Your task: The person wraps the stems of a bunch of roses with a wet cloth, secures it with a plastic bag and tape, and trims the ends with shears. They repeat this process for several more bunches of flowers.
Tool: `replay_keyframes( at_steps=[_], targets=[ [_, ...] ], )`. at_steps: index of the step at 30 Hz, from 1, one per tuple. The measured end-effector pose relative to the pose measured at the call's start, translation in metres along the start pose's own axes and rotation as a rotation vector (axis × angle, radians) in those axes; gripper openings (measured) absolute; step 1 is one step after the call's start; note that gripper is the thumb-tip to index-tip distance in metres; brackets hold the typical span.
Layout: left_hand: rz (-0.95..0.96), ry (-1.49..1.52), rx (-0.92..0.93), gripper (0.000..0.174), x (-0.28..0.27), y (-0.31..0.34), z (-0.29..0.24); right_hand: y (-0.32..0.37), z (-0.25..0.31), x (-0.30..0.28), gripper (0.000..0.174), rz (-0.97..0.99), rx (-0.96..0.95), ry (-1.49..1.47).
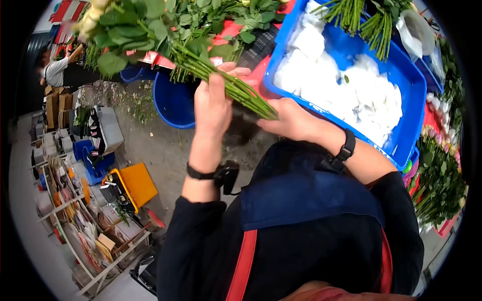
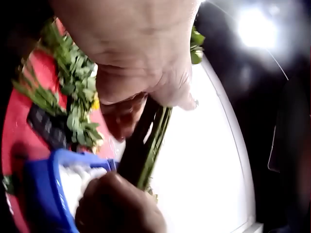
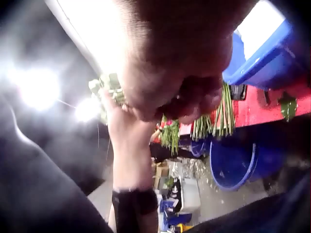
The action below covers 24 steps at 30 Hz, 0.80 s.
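Observation:
A bunch of cream roses (image 1: 92,15) slants across the head view, its heads at the upper left and its green stems (image 1: 246,96) pointing down to the right. My left hand (image 1: 215,100) grips the stems about midway, thumb across them. At the cut ends, my right hand (image 1: 290,119) holds the stem tips in its fingers. In the left wrist view the stems (image 2: 156,145) run from the left hand (image 2: 141,63) down to the right hand (image 2: 119,206). The right wrist view shows the right hand (image 3: 175,68) large, its own fingers covering the stem ends.
Beyond my right forearm a blue tray (image 1: 419,108) holds crumpled white material. Cut stems (image 1: 379,35) hang over its far side. A blue bucket (image 1: 170,108) stands below the red table edge. Leafy roses (image 1: 434,180) lie at right. Another person (image 1: 55,70) stands far left.

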<state>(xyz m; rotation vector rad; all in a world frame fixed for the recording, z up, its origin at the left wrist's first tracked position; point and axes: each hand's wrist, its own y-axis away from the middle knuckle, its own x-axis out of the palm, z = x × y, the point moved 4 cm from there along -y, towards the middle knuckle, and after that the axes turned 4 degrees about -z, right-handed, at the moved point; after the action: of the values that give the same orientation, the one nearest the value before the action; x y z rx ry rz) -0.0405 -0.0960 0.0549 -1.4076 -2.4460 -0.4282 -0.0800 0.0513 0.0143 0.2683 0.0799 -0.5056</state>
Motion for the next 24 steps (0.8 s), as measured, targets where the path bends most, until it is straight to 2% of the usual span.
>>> replay_keyframes(
  at_steps=[2,4,5,8,9,10,11,12,13,14,15,16,18,20,22,24],
  targets=[
    [0.152,-0.889,0.007,0.03,-0.039,0.019,-0.007,0.014,-0.011,-0.011,0.022,0.084,-0.083,-0.017],
    [0.014,-1.269,0.247,0.021,-0.021,0.047,-0.032,0.03,-0.015,-0.024,0.022,0.181,-0.072,0.044],
    [0.018,-1.395,0.031,0.035,-0.012,0.055,-0.039,0.036,-0.018,-0.027,0.021,0.239,-0.029,0.055],
    [0.645,-1.559,0.74,0.048,0.067,0.064,-0.035,0.059,-0.029,-0.036,0.021,0.392,0.057,0.153],
    [0.724,-1.585,0.631,0.058,0.084,0.065,-0.018,0.064,-0.032,-0.038,0.022,0.43,0.058,0.229],
    [0.793,-1.615,0.721,0.056,0.097,0.063,0.002,0.07,-0.037,-0.04,0.023,0.464,0.062,0.305],
    [1.0,-1.666,0.453,0.052,0.093,0.058,0.032,0.074,-0.05,-0.036,0.025,0.567,0.051,0.275],
    [1.195,-1.704,0.17,0.048,0.093,0.057,0.056,0.083,-0.053,-0.045,0.026,0.553,0.135,0.235],
    [1.193,-1.647,-0.293,0.042,0.091,0.057,0.072,0.092,-0.053,-0.053,0.026,0.543,0.214,0.192],
    [1.181,-1.566,-0.533,0.04,0.093,0.057,0.089,0.099,-0.055,-0.06,0.026,0.536,0.288,0.148],
    [1.096,-1.517,-0.595,0.039,0.093,0.058,0.099,0.104,-0.063,-0.07,0.03,0.451,0.306,0.09],
    [1.007,-1.465,-0.66,0.038,0.093,0.059,0.107,0.107,-0.066,-0.084,0.034,0.31,0.089,0.108],
    [0.845,-1.309,-0.582,0.038,0.091,0.053,0.119,0.128,-0.065,-0.13,0.031,0.095,0.052,0.024],
    [0.68,-1.205,-0.558,0.034,0.096,0.05,0.119,0.131,-0.117,-0.177,0.019,-0.376,0.007,0.202],
    [0.55,-1.13,-0.642,0.031,0.098,0.047,0.126,0.137,-0.123,-0.213,0.014,-0.58,0.186,0.572],
    [0.447,-1.002,-0.654,0.024,0.098,0.045,0.133,0.126,-0.128,-0.212,0.014,-0.549,0.075,0.576]
  ],
)
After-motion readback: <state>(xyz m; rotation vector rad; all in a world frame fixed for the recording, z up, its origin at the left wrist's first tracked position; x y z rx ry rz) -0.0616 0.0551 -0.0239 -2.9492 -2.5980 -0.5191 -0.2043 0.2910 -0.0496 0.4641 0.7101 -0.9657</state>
